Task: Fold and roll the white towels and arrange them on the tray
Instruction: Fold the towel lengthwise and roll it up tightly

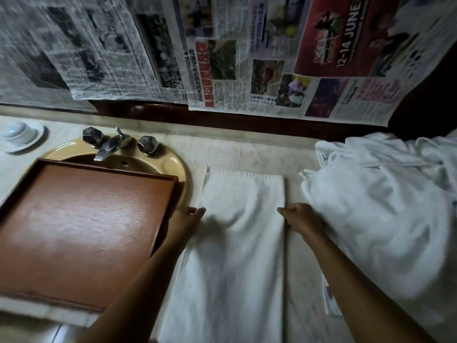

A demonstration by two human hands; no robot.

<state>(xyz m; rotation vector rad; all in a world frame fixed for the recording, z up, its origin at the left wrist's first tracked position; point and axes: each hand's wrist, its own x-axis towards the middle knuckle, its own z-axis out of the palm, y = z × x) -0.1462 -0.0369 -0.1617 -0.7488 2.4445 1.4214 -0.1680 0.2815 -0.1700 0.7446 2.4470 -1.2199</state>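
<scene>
A white towel (pixel 237 233), folded into a long strip, lies on the marble counter and runs from the back toward me. My left hand (pixel 189 215) rests on its left edge with the fingers laid flat. On the towel's right edge my right hand (pixel 295 214) pinches the cloth with curled fingers. The brown wooden tray (pixel 81 219) sits to the left over the sink, with nothing in it. More white towels (pixel 380 206) are heaped at the right.
A beige sink (pixel 173 164) with a chrome tap (pixel 108 147) lies partly under the tray. A white cup on a saucer (pixel 18 137) stands at the far left. Newspaper sheets (pixel 222 58) cover the wall behind the counter.
</scene>
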